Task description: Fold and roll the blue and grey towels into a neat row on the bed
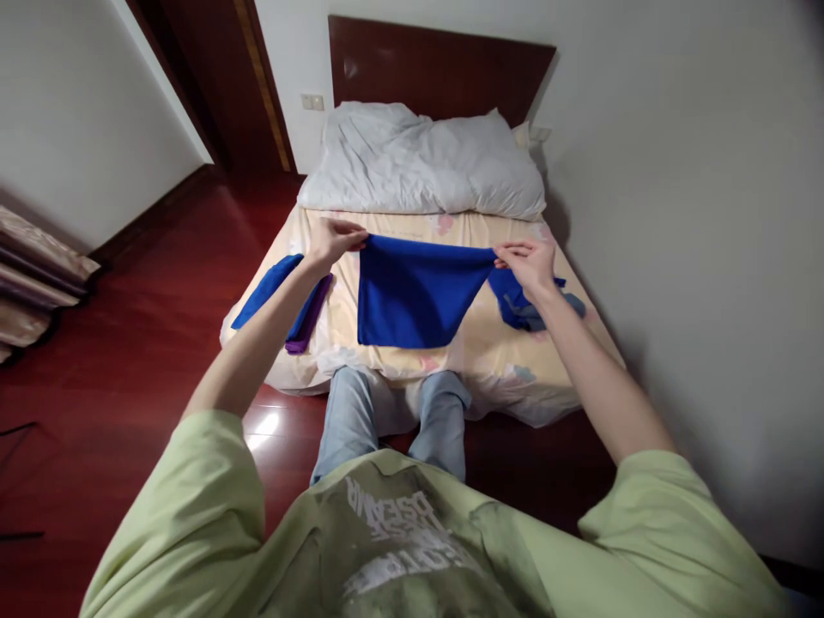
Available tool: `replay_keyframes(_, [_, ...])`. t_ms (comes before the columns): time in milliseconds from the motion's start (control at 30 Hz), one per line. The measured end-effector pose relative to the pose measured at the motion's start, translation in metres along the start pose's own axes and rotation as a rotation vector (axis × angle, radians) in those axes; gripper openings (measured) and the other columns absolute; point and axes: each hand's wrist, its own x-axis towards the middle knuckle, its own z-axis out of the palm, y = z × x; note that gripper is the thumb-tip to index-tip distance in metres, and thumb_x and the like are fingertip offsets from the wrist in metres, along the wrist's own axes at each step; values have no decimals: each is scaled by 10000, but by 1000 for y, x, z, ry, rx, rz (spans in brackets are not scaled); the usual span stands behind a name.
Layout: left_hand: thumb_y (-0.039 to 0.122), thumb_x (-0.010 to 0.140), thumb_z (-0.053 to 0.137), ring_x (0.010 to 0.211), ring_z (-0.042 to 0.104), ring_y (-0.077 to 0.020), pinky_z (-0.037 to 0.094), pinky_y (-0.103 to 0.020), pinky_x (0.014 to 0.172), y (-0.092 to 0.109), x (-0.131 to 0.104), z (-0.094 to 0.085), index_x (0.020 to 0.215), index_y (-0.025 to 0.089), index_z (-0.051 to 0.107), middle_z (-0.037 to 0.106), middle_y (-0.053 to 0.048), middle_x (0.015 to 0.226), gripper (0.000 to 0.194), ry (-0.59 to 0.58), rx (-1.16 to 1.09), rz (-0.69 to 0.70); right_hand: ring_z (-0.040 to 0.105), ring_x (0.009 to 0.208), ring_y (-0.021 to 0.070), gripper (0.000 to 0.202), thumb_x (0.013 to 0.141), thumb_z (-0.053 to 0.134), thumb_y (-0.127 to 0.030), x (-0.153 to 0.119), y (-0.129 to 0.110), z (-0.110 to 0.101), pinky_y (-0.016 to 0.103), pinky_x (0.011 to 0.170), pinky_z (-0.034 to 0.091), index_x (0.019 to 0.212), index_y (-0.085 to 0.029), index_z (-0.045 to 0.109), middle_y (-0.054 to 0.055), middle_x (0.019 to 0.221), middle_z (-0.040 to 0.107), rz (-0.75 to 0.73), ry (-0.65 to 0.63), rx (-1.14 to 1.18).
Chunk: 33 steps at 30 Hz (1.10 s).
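A blue cloth (pixel 418 293) hangs stretched between my two hands over the bed. My left hand (pixel 336 240) pinches its upper left corner, and my right hand (pixel 526 260) pinches the upper right corner. The cloth's left edge hangs straight down, while its right side slants inward. On the bed by my left forearm lie a folded blue cloth (pixel 267 290) and a purple cloth (pixel 310 322) beside more blue fabric. Near my right wrist is a loose heap of blue (pixel 511 300) and grey-blue cloth, partly hidden by that wrist.
The bed (pixel 486 356) has a pale patterned sheet, with a white quilt (pixel 421 163) bunched against the dark headboard (pixel 438 64). My legs stand at its near edge. A wall is on the right; a curtain (pixel 39 275) hangs far left.
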Motion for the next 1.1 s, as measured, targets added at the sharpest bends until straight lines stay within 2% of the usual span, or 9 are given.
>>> replay_keyframes(133, [423,789,783,987,711,-247,589,-330,825,12,41,-6,1013,92,751,732,-66,956,401,146,140,284,698,658,158,256,779,850,-354,27,-21,-6,264,634,602,844,-162,694,28,736,699,-263,78,-51])
replay_keyframes(267, [435,797,773,1041,681,-234,559,-280,829,-10,31,-12,1029,154,765,736,-49,1017,365,159,201,333,704,719,173,252,789,829,-376,14,-4,-25,278,668,588,868,-171,706,44,789,717,-290,80,-97])
replay_keyframes(400, [415,786,778,927,680,-227,543,-290,803,-87,-24,3,927,178,798,763,-96,956,276,8,303,182,667,672,173,308,690,863,-412,-42,75,-22,282,644,545,792,-153,730,51,743,729,-68,4,-164])
replay_keyframes(567, [387,811,680,853,707,-256,554,-338,810,-202,-111,43,892,185,807,784,-107,911,252,-224,494,-268,594,547,153,393,531,909,-441,-133,188,14,250,525,449,661,-152,678,29,577,662,480,-125,-18])
replay_keyframes(633, [376,803,670,896,723,-265,564,-342,829,-234,-137,54,953,207,794,791,-81,914,258,-273,481,-384,543,487,135,397,513,909,-432,-159,216,27,229,461,383,679,-156,678,-2,532,628,672,-102,-1])
replay_keyframes(700, [418,820,654,900,737,-260,575,-334,805,-255,-154,58,1110,213,749,794,-62,929,368,-248,452,-466,515,475,121,383,522,897,-430,-175,234,34,216,449,352,685,-158,683,-21,529,617,749,-73,11])
replay_keyframes(800, [485,840,637,934,744,-255,578,-315,793,-273,-160,57,1206,215,685,793,-72,977,457,-182,433,-504,511,498,113,345,550,876,-425,-183,246,36,215,476,362,664,-158,689,-20,555,634,734,-66,20])
replay_keyframes(933, [493,821,629,963,736,-260,574,-307,786,-280,-154,56,1021,204,703,784,-87,953,360,-198,437,-524,568,541,128,331,589,855,-418,-184,249,29,218,500,385,725,-152,713,0,617,684,721,-84,62])
replay_keyframes(1100, [483,807,592,874,719,-233,558,-295,770,-278,-152,54,914,210,661,745,-51,826,300,-230,455,-474,542,489,121,341,604,850,-408,-195,248,16,211,471,362,767,-132,732,-8,523,635,758,-167,90])
